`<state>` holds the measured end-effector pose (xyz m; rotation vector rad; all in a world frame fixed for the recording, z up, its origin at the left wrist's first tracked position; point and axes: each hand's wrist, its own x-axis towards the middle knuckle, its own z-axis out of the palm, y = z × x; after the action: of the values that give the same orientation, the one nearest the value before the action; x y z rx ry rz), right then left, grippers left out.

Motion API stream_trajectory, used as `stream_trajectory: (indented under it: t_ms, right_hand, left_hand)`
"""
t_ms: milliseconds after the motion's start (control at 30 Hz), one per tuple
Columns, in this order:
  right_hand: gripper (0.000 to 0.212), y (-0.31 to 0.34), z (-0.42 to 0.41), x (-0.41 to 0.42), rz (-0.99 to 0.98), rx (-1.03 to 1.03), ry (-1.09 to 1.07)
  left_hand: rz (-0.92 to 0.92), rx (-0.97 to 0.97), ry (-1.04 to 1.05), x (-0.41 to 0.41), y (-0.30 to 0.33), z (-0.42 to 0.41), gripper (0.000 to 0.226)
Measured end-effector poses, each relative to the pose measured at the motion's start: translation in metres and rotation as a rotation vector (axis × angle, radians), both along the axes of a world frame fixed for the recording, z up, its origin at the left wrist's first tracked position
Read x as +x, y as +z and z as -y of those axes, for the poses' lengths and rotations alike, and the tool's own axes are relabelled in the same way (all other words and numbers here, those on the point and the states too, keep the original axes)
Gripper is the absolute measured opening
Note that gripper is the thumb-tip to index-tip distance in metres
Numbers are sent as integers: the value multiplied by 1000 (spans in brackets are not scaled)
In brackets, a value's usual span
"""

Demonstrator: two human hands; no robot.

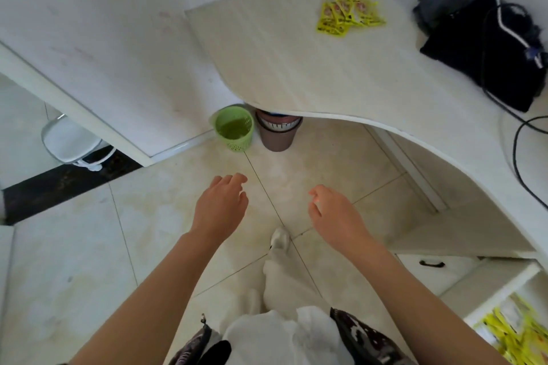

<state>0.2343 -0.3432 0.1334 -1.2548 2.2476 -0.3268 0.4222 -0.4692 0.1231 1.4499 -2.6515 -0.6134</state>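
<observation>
The empty left hand (221, 201) and right hand (332, 210), fingers (237, 178) loosely spread, are stretched toward the green wastebasket (234, 130) on the floor (89, 246) by the far bench (296, 62) edge, best gripped at its rim.

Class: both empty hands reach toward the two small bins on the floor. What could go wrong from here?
1. The brown round plastic bin sits partly under the curved pale desktop; reaching in, the left hand or right hand could knock its edge.
2. The green perforated plastic bin stands close beside it; lifting one might tip the other.
</observation>
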Motion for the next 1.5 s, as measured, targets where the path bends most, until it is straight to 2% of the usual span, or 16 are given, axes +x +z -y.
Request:
stream_trajectory:
  t_ms: [367, 767, 1167, 1500]
  right_hand:
    - [30, -3, 148, -95, 2, 42, -33]
    - [32, 3, 268, -174, -51, 11, -114]
    - [31, 10, 335, -235, -45, 33, -341]
    - [32, 3, 358, -324, -20, 75, -356]
  left_hand:
    - [-38, 6, 39, -85, 11, 137, 27]
    - [-81, 56, -114, -177, 9, 284, 24]
    - [-88, 174, -265, -264, 2, 392, 27]
    - [-98, 259, -258, -357, -4, 420, 26]
